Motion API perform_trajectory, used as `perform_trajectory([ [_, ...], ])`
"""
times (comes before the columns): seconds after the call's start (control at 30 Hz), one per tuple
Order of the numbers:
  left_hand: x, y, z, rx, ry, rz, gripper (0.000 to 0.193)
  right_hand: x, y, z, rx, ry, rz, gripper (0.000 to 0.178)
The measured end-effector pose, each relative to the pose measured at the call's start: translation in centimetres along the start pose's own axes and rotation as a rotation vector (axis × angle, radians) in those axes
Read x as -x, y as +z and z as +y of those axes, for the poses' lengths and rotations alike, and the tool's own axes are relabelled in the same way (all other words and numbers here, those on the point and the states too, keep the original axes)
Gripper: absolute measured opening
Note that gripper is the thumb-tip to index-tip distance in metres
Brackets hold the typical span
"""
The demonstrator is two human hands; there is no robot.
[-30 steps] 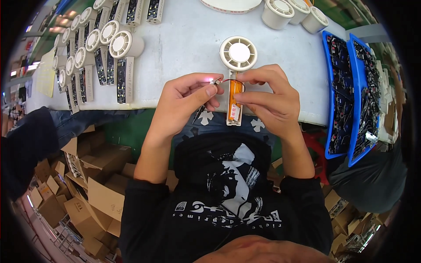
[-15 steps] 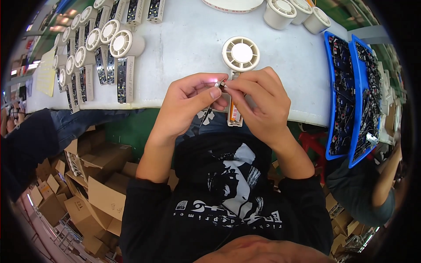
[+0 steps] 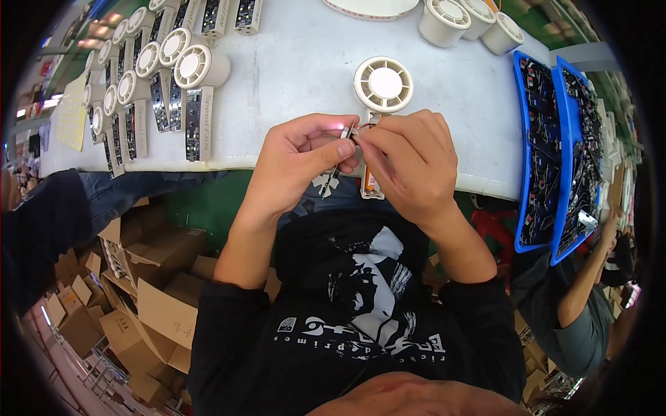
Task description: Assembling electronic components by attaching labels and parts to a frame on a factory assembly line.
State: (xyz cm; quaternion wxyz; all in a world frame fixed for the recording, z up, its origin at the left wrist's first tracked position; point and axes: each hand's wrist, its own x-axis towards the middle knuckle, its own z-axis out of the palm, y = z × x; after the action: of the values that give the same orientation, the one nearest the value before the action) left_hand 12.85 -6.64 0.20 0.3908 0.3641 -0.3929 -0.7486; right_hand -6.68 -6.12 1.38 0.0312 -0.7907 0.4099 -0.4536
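Between the thumb and fingers of my left hand (image 3: 295,156) is a narrow black circuit board (image 3: 333,179), tilted, with a light glowing near its upper end. The fingertips of my right hand (image 3: 416,156) pinch at that same end, closed on what looks like a thin reddish wire (image 3: 365,125); its tip is hidden. Under my hands, a white handheld fan (image 3: 383,82) lies at the table's near edge, round head away from me. Its handle is uncovered, showing an orange battery (image 3: 372,182); my right hand hides part of it.
Several white fans with boards in their handles (image 3: 195,104) stand at the left of the white table (image 3: 291,76). At the right are two blue trays (image 3: 520,139) of circuit boards. White fan heads (image 3: 446,21) sit at the back right. Another person's arm (image 3: 579,298) shows at right.
My right hand has shifted slightly and turned at the board's upper end. The board has tilted a little. The other person's arm at the right has moved.
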Motion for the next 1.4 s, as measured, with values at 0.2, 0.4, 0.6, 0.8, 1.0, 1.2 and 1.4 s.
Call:
perform_trajectory([
  [0.2, -0.1, -0.3, 0.4, 0.022, -0.049, -0.060, 0.030, -1.3, -1.5, 2.0, -0.197, 0.001, -0.179, 0.023],
  [0.4, -0.5, -0.8, 0.2, -0.003, -0.116, -0.123, 0.028, -2.4, -2.0, 2.8, -0.242, -0.059, -0.330, 0.025],
  [0.6, -0.5, -0.7, 1.7, -0.079, -0.171, -0.120, 0.026, -2.9, -1.6, 2.4, -0.254, -0.119, -0.316, 0.026],
  [0.8, -0.5, -0.6, 0.7, -0.052, -0.153, -0.113, 0.026, -2.8, -2.9, 1.6, -0.083, -0.101, -0.423, 0.030],
  [1.0, -0.3, -0.1, -0.3, 0.000, -0.075, -0.195, 0.036, -3.4, -3.8, -1.1, 0.008, 0.000, -0.316, 0.027],
  [1.2, 1.4, 3.1, 2.0, -0.170, 0.091, -0.145, 0.041, -3.3, -7.7, -5.2, -0.062, 0.523, -0.455, 0.029],
  [1.4, 1.2, 5.8, 4.8, -0.642, 0.129, -0.114, 0.043, -2.0, -7.3, -4.7, 0.120, 0.504, -0.446, 0.032],
])
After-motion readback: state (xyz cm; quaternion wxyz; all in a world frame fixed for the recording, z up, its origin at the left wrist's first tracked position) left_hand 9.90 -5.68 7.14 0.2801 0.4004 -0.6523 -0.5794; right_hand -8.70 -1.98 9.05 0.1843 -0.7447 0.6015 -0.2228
